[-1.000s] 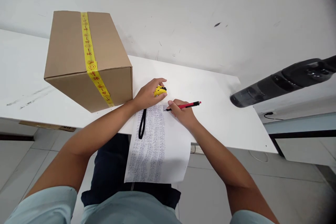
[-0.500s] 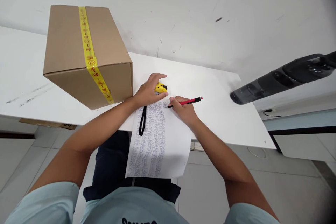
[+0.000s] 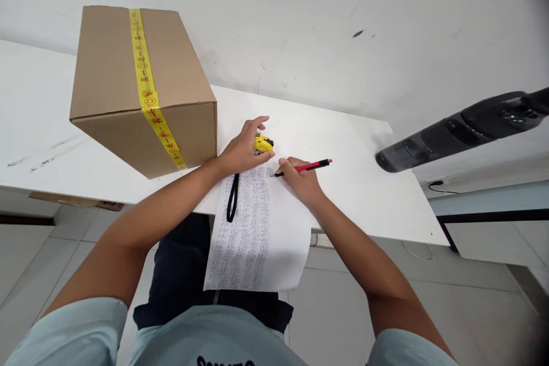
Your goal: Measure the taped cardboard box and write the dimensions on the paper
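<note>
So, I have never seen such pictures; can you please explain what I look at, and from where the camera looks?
There is one view, from a camera worn on a person's head, looking down at their own bare arms. The left hand lies over a small yellow tape measure; its grip is hidden. The right hand holds a red pen, tip on a written paper sheet that overhangs the white table. A taped cardboard box stands left.

Box point(image 3: 141, 86) blocks beside left hand point(image 3: 241, 150), table point(image 3: 364, 189) bare rt, black device point(image 3: 463, 128) maybe beyond edge
</note>
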`<state>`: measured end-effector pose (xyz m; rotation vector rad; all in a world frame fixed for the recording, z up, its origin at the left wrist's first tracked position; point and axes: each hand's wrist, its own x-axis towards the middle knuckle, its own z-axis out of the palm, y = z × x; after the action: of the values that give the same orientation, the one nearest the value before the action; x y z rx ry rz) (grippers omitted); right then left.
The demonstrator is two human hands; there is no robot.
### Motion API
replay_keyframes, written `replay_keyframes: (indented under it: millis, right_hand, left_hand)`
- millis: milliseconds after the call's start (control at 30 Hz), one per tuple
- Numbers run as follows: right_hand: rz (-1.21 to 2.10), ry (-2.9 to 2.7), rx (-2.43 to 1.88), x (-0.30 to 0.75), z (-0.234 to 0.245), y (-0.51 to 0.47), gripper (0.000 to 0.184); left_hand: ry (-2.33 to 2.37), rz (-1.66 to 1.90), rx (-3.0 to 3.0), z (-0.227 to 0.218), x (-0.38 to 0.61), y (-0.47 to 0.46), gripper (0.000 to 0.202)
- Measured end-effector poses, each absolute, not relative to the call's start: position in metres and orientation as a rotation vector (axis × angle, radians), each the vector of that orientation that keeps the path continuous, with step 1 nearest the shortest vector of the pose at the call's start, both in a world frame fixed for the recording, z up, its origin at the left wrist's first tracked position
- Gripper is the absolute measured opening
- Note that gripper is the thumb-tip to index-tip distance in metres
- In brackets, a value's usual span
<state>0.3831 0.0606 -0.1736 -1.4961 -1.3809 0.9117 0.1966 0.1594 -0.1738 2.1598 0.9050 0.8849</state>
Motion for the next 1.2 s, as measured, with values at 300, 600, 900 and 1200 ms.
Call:
replay_keyframes:
  millis: [300,600,900,1200]
  right_hand:
    - [0.845,-1.33,-1.507,0.3817,-0.1748,0.0604,0.043]
    - [0.852,-1.344,-1.492,0.383,-0.1777,0.0623,0.043]
    - [0.817,-1.342,-1.498,0.3805,-0.175,0.0598,0.042]
    - [0.778,-1.35,-1.526,0.3809,-0.1759,0.0597,0.047]
  left_hand:
    - [0.961,0.885,2.23,-0.1705,0.197,0.1559,0.08]
    - [0.954,0.863,2.346,-0.1711,0.1973,0.1553,0.071]
    - [0.948,0.807,2.295,-0.1679,0.1951,0.1547,0.071]
    - [0.906,0.792,2.346,-0.1673,0.1929,0.154,0.048]
